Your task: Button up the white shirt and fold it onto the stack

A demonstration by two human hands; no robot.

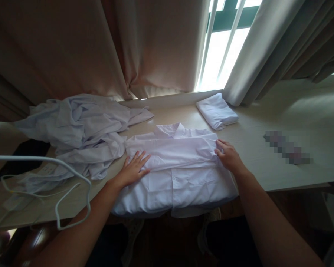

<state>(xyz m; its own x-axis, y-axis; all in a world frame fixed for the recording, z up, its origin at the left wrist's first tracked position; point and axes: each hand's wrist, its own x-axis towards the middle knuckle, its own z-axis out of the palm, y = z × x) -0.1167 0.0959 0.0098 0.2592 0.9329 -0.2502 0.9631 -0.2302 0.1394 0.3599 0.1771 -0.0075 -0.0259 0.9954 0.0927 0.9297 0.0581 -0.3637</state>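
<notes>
A white button-up shirt (183, 185) lies front side up on the table, its collar toward the window and its lower edge hanging over the near edge. A sleeve is laid flat across its chest. My left hand (135, 168) rests on the left part of the shirt with fingers spread. At the right side, my right hand (228, 154) pinches the end of the sleeve between thumb and fingers.
Crumpled white garments (83, 122) are heaped at the left. A folded white cloth (217, 111) lies by the window. White cables (72, 170) loop at the front left. A blurred item (288, 148) lies at the right on the table (256, 144).
</notes>
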